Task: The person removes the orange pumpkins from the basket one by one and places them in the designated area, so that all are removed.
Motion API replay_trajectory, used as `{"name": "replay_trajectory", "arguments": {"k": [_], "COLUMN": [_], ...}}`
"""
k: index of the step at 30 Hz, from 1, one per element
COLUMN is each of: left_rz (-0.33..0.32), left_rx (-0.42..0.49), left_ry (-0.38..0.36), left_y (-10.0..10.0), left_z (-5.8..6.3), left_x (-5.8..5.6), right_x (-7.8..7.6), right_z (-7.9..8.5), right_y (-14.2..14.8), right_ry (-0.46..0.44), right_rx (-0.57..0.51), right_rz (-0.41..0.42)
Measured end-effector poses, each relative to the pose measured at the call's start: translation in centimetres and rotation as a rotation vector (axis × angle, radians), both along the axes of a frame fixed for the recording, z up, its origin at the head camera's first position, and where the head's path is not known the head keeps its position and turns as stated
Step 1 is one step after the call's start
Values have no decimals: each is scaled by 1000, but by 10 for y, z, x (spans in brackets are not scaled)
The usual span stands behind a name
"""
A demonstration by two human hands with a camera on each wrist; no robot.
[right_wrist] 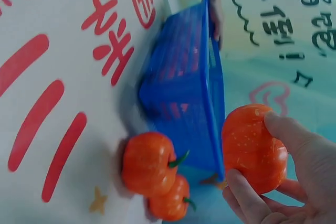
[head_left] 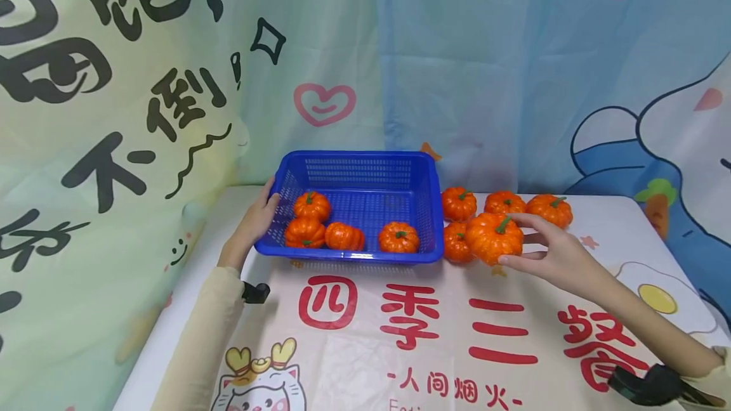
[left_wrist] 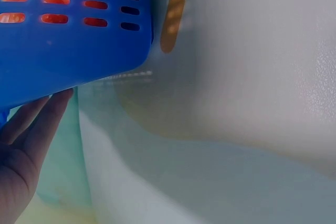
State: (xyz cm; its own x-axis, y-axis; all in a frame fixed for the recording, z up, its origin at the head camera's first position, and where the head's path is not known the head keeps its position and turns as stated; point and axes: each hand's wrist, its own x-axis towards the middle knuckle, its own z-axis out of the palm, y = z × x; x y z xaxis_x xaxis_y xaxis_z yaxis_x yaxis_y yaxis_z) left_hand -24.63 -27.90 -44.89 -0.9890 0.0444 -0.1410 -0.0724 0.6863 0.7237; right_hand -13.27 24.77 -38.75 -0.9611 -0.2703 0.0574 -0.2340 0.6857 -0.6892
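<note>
A blue plastic basket point(head_left: 348, 257) with slotted walls stands on the table, several small orange toy pumpkins inside it. My left hand point(head_left: 261, 213) holds the basket's left rim, fingers along the outside and thumb at the top edge. In the left wrist view its fingers point(left_wrist: 50, 116) meet the blue wall. Right of the basket, my right hand point(head_left: 551, 252) grips a toy pumpkin point(head_left: 492, 240) with a green stem between thumb and fingers. The right wrist view shows this pumpkin point(right_wrist: 252, 148) held up near the basket's rim.
Beside the basket's right wall sit more toy pumpkins: one in front point(head_left: 457, 245) and three behind, including one at the far right point(head_left: 551, 209). A printed cloth point(head_left: 428, 347) covers the table. Behind hangs a patterned curtain point(head_left: 457, 81).
</note>
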Motion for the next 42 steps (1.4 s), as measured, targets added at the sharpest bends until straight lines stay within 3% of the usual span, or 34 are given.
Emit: {"name": "replay_trajectory", "arguments": {"k": [6,13,20,25,42], "left_rz": [1,7,7,6,8], "left_rx": [-10,-19,3,10,8], "left_ry": [-6,-6,-11,-11,0], "left_y": [-2,-3,1,2,2], "left_z": [1,3,4,2,3], "left_x": [2,2,3,2,1], "right_x": [-7,-26,-33,-31,-29], "right_z": [-16,-51,-83,-99,-104], "right_y": [18,41,57,58,50], "right_ry": [-32,-31,-220,-267,-228], "right_rx": [59,115,34,39,23], "right_rz": [-54,-107,-165,-184,-181]}}
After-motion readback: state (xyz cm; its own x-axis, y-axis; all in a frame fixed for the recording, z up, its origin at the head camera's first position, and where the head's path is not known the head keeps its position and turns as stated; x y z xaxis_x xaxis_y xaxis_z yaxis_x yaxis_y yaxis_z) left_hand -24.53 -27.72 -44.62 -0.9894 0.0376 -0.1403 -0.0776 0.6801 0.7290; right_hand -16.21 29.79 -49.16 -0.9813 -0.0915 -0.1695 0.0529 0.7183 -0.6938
